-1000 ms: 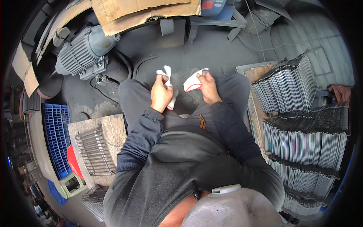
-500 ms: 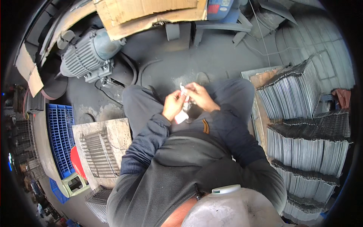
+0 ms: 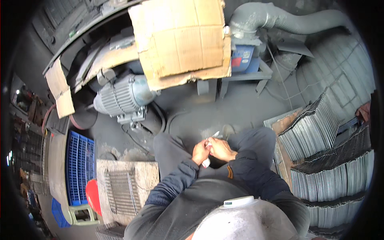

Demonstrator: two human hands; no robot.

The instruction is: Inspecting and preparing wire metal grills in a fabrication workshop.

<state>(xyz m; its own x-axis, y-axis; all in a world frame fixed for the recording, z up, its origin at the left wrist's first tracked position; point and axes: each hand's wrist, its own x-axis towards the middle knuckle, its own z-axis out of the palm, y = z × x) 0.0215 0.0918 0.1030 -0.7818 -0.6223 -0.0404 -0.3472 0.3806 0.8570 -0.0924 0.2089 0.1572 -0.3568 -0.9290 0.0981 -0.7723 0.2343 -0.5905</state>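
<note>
– What's nearest?
– Both hands, over the lap between the knees. The left hand (image 3: 200, 152) and right hand (image 3: 221, 149) touch, each gripping a white cloth (image 3: 206, 162) that hangs below them.
– Beside them?
– Stacked metal plates (image 3: 316, 132) right, a wire grate (image 3: 120, 191) left.
– Farther?
– A grey motor (image 3: 120, 100), then cardboard (image 3: 182, 40).

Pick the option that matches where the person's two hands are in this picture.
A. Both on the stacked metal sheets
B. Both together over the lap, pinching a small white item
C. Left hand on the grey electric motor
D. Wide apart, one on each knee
B: the left hand and right hand meet above the lap, fingers closed on a small white cloth-like piece; the grey ribbed electric motor and stacked grey metal sheets lie untouched.
</note>
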